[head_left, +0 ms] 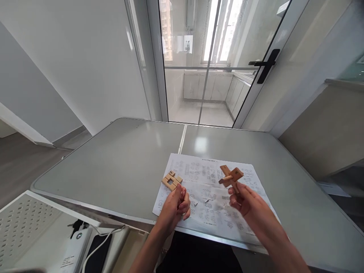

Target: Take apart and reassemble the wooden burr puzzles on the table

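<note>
Holding a wooden piece in each hand, both over the sheet; left hand (178, 204) has the flat light-brown wooden block assembly (172, 177), short bars set around a small square gap, a dark mark on its top bar; thumb and index pinch its near right corner, other fingers curled in toward the palm; right hand (250, 201) has the darker brown wooden cross-shaped assembly (231, 176), flat bars and a thin stick crossing at angles, dark mark on one face; thumb and fingertips narrow on its lower end, piece raised and tilted; the two assemblies are well apart, left one near the sheet's left edge, right one over its right half.

Under both: large white paper sheet (210, 216) printed with rows of small grey diagrams, text too small to read; it lies at the near edge of the grey smooth-topped table (122, 159), across the line of the pale seam strip (182, 139); lower left, white perforated tray (28, 223) with dark keys (76, 226), white slab-shaped device (75, 252), black flat rectangular device (98, 254) beside it and a white cable (96, 248) running over the black one; beyond the table, grey-framed glass door (196, 87) with black lever handle (265, 66).
</note>
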`<state>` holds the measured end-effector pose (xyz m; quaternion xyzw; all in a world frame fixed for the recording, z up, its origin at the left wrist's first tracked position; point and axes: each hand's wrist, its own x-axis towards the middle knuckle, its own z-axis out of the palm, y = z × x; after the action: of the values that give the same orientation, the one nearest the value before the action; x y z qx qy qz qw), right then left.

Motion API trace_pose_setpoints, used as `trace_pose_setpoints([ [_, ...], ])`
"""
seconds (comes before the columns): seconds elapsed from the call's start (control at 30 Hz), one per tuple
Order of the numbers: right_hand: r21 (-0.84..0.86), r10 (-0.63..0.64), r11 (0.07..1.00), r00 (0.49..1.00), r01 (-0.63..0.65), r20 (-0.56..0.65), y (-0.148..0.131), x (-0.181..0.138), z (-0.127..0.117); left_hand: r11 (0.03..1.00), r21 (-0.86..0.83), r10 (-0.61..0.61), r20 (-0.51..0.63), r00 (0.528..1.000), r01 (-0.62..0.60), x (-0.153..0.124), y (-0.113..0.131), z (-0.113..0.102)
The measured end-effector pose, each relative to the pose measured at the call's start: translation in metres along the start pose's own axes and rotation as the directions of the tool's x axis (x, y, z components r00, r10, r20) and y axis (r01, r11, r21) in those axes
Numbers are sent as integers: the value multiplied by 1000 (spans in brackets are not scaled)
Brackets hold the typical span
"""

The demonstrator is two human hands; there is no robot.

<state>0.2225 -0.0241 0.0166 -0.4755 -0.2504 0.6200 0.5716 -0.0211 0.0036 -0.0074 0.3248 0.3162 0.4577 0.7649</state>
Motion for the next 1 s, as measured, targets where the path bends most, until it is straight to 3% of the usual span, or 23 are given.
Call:
trace_pose_setpoints([
  [0.17,-303,-210,943,953,138,-220,-19,50,-59,1000,13,-10,3,1000,10,2,-4,-5],
  [0.23,-538,-295,838,907,96,-299,-24,69,-79,1000,27,-13,0,1000,13,2,-3,-5],
  [0.43,-678,-372,735,834,-4,-408,-28,102,-106,999,43,4,2,1000,-4,1,-2,-3],
  [0.63,-630,-349,777,844,17,-408,-28,104,-106,999,41,5,3,1000,-5,4,-5,-7],
  [0.8,-549,-334,832,867,86,-370,-14,68,-92,999,40,8,0,1000,-8,4,-5,-5],
  [1.0,-496,-214,854,975,157,-59,24,2,-50,995,97,8,-1,1000,-8,-1,-1,-1],
])
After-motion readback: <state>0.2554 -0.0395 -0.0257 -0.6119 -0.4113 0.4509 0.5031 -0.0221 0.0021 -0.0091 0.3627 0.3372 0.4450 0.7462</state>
